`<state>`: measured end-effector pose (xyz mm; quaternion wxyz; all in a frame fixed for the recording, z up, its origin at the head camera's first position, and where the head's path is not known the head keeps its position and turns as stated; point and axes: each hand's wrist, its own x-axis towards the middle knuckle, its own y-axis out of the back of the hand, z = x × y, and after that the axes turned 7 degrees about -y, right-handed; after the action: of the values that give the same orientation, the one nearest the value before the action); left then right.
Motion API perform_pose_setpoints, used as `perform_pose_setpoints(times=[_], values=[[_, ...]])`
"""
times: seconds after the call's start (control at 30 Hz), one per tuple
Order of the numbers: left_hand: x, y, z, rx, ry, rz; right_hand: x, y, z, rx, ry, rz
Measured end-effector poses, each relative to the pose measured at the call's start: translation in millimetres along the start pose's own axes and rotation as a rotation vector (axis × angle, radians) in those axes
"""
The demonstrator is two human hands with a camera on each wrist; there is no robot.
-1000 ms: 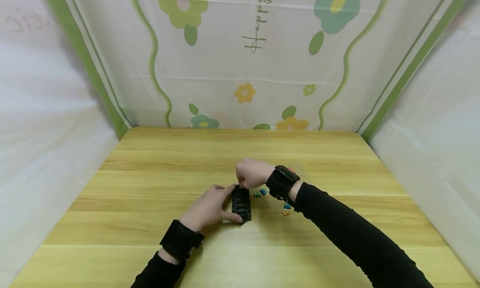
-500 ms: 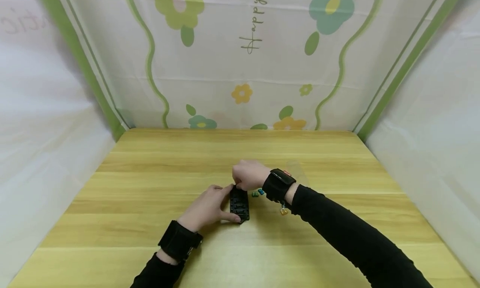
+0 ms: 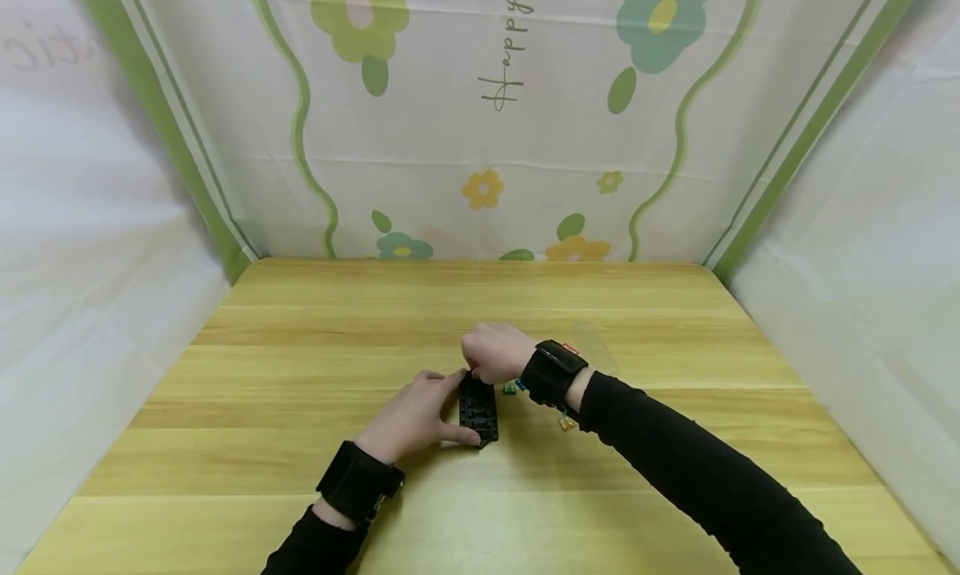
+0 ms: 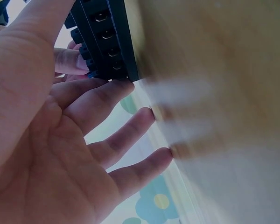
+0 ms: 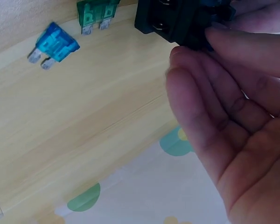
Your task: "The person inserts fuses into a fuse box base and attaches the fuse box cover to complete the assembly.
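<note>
A black fuse box (image 3: pixel 478 412) lies lengthwise on the table, with a row of slots along it. My left hand (image 3: pixel 416 417) grips it by its two ends, thumb at the near end and index finger at the far end. In the left wrist view, the other fingertips (image 4: pixel 164 156) touch the tabletop. My right hand (image 3: pixel 498 354) is over the far end, its thumb and curled fingers pinching a small blade fuse at the box, mostly hidden; only a dark blue edge shows. A green blade fuse (image 5: pixel 97 13) and a blue blade fuse (image 5: pixel 57 43) lie beside the box.
An orange blade fuse (image 3: pixel 567 424) lies by the right wrist, partly under the forearm in this view. Behind the wrist is a clear plastic cover (image 3: pixel 594 342). A printed curtain (image 3: pixel 450 125) closes off the wooden table's (image 3: pixel 300 308) far edge.
The head view has shifted slightly. My right hand stays at the far end of the fuse box with only a small movement; my left hand keeps its grip.
</note>
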<state>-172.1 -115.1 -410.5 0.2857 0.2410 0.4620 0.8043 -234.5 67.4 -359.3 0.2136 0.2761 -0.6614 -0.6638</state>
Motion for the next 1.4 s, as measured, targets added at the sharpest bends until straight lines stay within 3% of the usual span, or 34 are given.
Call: perform_pose_setpoints(times=[0.4,1.1,1.4], values=[[-0.1,0.4,1.1,-0.002,0.001,-0.001,1,0.3,1,0.042,-0.02,-0.004],[3.3,0.4,-2.1,0.012,-0.05,0.008,6,3.2,2,0.024,0.049,0.033],[2.4,1.2,0.6,0.011,0.024,-0.023,5,-2.0,14,0.121,0.089,-0.005]])
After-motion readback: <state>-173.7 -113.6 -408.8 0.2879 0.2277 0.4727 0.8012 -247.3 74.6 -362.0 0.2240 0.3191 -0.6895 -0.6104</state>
